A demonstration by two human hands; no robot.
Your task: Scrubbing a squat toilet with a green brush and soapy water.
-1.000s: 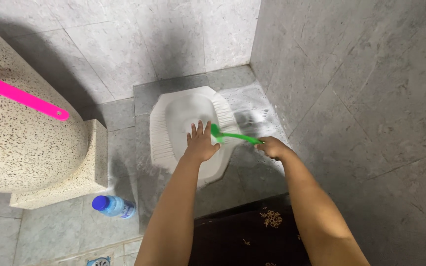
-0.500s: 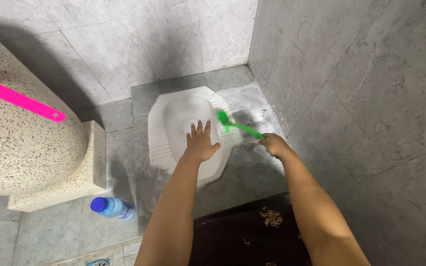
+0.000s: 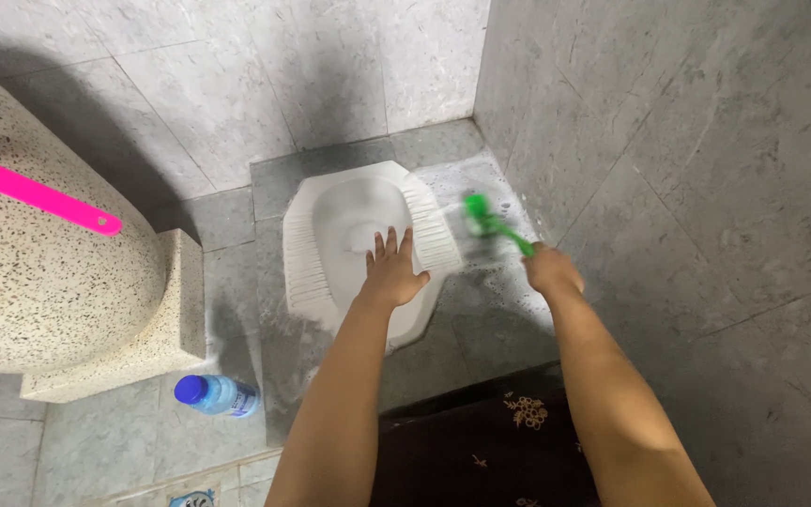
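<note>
Since before, my right hand [image 3: 550,270], clamped on the green plastic brush [image 3: 486,221], has swung it off the white ceramic squat pan [image 3: 359,221] onto wet floor tiles [image 3: 490,282]; left hand [image 3: 394,272] spread, empty.

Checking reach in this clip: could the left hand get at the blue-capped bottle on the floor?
Probably yes. The left hand is open and holds nothing, and bare floor lies between it and the bottle, lying down-left near the speckled basin.
</note>
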